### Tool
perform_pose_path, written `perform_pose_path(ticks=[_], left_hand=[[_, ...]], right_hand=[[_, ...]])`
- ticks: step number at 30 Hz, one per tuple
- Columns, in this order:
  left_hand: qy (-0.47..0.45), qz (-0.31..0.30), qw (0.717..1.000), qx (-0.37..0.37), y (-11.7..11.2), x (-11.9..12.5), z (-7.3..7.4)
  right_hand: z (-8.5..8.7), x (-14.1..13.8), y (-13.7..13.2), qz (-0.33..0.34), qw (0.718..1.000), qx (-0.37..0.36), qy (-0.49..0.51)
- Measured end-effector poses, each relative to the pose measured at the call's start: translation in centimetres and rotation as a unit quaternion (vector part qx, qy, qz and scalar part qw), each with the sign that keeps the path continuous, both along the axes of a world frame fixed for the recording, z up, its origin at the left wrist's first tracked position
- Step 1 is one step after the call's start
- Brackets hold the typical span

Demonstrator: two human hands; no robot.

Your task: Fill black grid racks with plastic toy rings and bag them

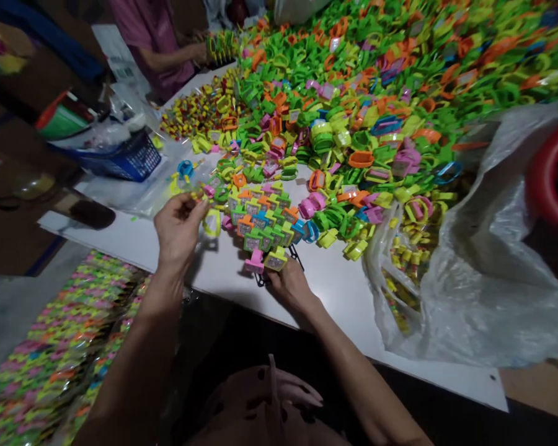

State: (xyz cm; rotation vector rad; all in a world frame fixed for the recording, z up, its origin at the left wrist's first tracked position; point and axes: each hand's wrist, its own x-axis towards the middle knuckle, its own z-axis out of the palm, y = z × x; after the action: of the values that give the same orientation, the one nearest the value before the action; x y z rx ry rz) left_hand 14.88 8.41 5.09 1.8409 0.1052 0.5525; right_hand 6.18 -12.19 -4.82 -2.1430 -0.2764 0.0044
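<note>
My white table [325, 297] goes far out in front of me, and a big clear plastic bag [474, 272] sits on its right side with little yellow toy bits [402, 266] inside. A red plastic rim [551, 170] is just past the bag. At the far end, a person in a pink shirt [155, 43] holds a strip of green and yellow toys [221, 46], a blue basket [121, 158] sits off to the left, and shiny bags packed with bright toys [51, 347] lie down low on my left.

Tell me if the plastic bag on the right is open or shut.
Open: the plastic bag gapes at its mouth on the table, with yellow toys inside.
</note>
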Motion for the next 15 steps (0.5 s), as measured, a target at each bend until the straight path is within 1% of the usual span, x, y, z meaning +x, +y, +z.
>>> perform_pose_path(ticks=[2, 4, 6, 7, 9, 11, 13, 15], left_hand=[[0.027, -0.001, 0.998, -0.057, -0.6, -2.1, 0.5], [0.076, -0.014, 0.988, -0.133, -0.9, -4.1, 1.0], [0.135, -0.045, 0.971, -0.193, -1.2, -5.9, 1.5], [0.160, -0.068, 0.962, -0.209, -1.4, -6.9, 1.6], [0.204, -0.121, 0.949, -0.209, -1.9, -8.7, 1.7], [0.261, -0.172, 0.931, -0.188, -2.5, -10.6, 1.4], [0.321, -0.203, 0.911, -0.159, -3.1, -12.3, 0.6], [0.361, -0.221, 0.896, -0.133, -3.9, -13.8, -0.5]], right_hand=[[-0.1, 0.3, 0.4, 0.000, 0.998, -0.070, -0.001], [0.0, 0.8, 0.9, 0.008, 0.993, -0.116, 0.006], [0.0, 1.4, 1.3, 0.012, 0.991, -0.136, 0.009], [0.1, 1.6, 1.3, 0.011, 0.991, -0.130, 0.007], [0.4, 1.7, 0.8, 0.012, 0.996, -0.092, -0.002], [1.1, 0.8, -0.5, 0.007, 0.999, -0.044, -0.007], [2.3, -0.9, -2.3, -0.020, 1.000, -0.013, -0.015], [3.9, -3.3, -4.1, -0.041, 0.998, -0.001, -0.050]])
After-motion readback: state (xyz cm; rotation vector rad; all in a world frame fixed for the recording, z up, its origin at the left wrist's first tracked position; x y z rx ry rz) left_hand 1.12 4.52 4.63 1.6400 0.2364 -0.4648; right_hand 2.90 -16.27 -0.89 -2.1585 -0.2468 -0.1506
